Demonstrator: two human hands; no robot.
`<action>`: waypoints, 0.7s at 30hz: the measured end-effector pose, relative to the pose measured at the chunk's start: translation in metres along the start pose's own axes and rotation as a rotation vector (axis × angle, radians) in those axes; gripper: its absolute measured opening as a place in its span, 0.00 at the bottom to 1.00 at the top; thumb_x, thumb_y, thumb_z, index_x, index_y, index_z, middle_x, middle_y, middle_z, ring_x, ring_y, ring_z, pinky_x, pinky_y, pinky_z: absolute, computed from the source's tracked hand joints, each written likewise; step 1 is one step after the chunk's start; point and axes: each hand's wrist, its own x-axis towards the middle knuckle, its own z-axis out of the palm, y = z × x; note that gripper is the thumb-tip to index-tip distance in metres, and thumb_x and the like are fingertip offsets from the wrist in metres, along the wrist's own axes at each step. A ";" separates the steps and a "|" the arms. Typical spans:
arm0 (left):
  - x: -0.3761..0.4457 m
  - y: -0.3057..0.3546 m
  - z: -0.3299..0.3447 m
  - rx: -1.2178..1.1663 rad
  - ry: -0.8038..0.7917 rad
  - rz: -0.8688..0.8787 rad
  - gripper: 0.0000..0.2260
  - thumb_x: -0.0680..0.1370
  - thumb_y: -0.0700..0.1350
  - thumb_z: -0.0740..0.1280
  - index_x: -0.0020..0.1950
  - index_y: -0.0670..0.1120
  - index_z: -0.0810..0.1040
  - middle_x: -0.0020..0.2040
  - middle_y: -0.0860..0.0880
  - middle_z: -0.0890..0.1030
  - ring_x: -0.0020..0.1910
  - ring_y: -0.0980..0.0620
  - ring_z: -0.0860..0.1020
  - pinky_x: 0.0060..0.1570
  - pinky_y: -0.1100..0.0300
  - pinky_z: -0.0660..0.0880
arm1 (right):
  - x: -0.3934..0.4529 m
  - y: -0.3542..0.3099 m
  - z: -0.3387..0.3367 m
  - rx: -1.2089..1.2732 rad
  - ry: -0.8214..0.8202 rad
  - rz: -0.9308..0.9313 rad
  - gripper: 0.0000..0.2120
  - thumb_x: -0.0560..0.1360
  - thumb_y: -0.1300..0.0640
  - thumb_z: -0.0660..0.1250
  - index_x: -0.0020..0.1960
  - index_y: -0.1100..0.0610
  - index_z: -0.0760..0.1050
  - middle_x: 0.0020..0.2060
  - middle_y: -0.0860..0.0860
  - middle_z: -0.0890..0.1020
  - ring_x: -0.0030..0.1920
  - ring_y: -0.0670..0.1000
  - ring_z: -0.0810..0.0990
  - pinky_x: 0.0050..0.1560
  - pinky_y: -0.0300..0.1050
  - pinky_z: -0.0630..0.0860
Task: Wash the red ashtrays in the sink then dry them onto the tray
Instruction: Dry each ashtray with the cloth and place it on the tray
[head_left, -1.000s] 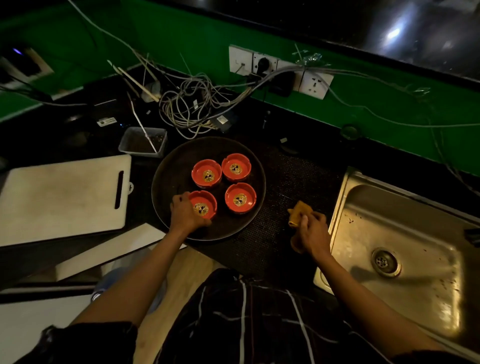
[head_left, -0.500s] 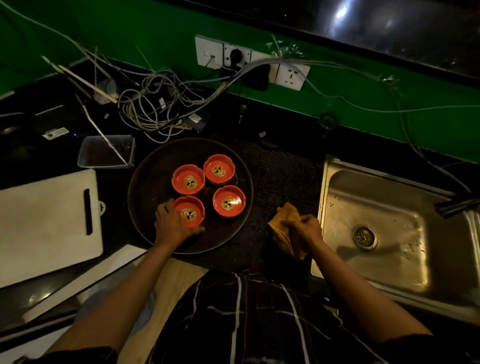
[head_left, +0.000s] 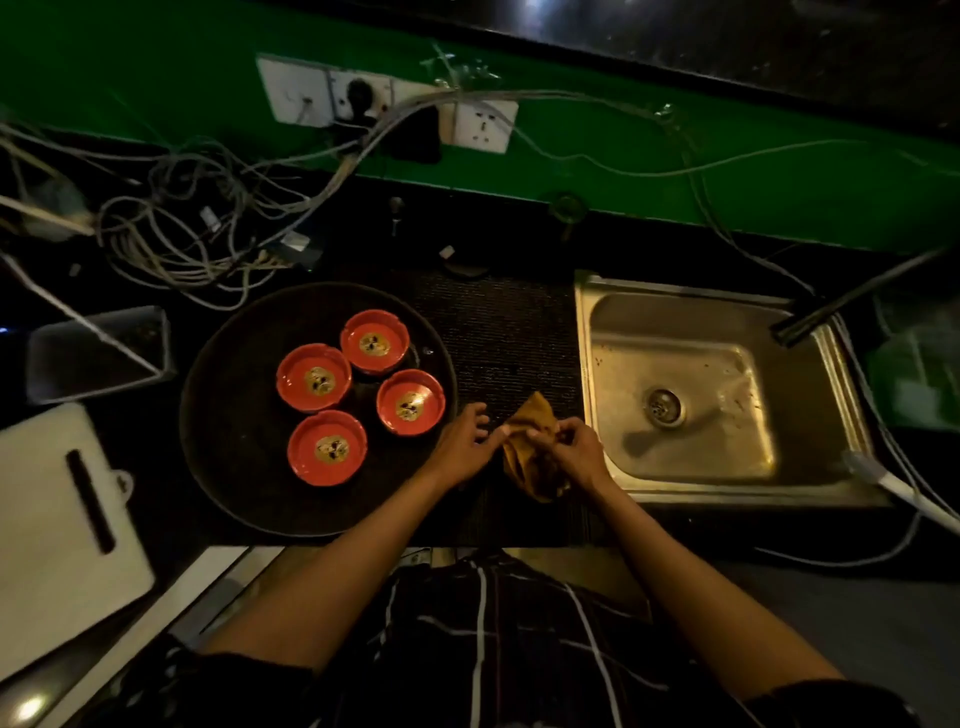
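Nearest the camera, a dark striped shirt (head_left: 483, 639) is filling the bottom of the view, with both forearms reaching forward over the black counter (head_left: 498, 332). The right hand (head_left: 569, 451) is gripping a yellow-brown cloth (head_left: 530, 457), its fingers curled round the bunched fabric just left of the sink. The left hand (head_left: 462, 441) is reaching in from the other side, and its fingertips are pinching a corner of the same cloth; in this dim light the pinch is probably real, though the contact is hard to see.

To the left of the hands, a round dark tray (head_left: 228, 467) is lying on the counter and carrying four red ashtrays: a nearest ashtray (head_left: 327, 448), a right ashtray (head_left: 410, 401) close to the left hand but apart from it, a left ashtray (head_left: 314, 378) and a farthest ashtray (head_left: 375, 341). All are sitting upright and close together.

To the right, the steel sink (head_left: 701, 457) is standing with its drain (head_left: 663, 407) showing. A white cutting board (head_left: 47, 530) is lying at the far left, with a small rectangular container (head_left: 98, 353) beyond it.

Farther back, tangled cables (head_left: 197, 234) are sprawling over the counter below wall sockets (head_left: 384, 101) on the green wall (head_left: 779, 197).
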 end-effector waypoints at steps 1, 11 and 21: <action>0.007 0.000 0.005 0.012 -0.012 -0.016 0.32 0.76 0.52 0.72 0.74 0.42 0.64 0.64 0.44 0.78 0.58 0.49 0.80 0.59 0.54 0.78 | -0.005 0.001 0.000 -0.028 -0.008 0.003 0.20 0.68 0.48 0.79 0.50 0.58 0.76 0.43 0.52 0.83 0.44 0.51 0.81 0.45 0.45 0.76; 0.019 0.012 0.005 0.382 -0.229 0.296 0.13 0.69 0.61 0.75 0.43 0.55 0.78 0.43 0.53 0.77 0.43 0.56 0.76 0.42 0.57 0.72 | -0.031 0.011 -0.012 -0.334 -0.295 -0.225 0.41 0.65 0.45 0.81 0.74 0.42 0.66 0.58 0.49 0.78 0.57 0.46 0.76 0.55 0.40 0.72; 0.028 0.027 -0.010 0.296 -0.066 0.236 0.10 0.66 0.52 0.66 0.43 0.48 0.73 0.35 0.50 0.78 0.33 0.56 0.75 0.35 0.60 0.70 | -0.029 0.009 -0.029 -0.677 -0.071 -0.273 0.26 0.68 0.36 0.73 0.57 0.51 0.77 0.64 0.53 0.67 0.66 0.55 0.66 0.63 0.47 0.62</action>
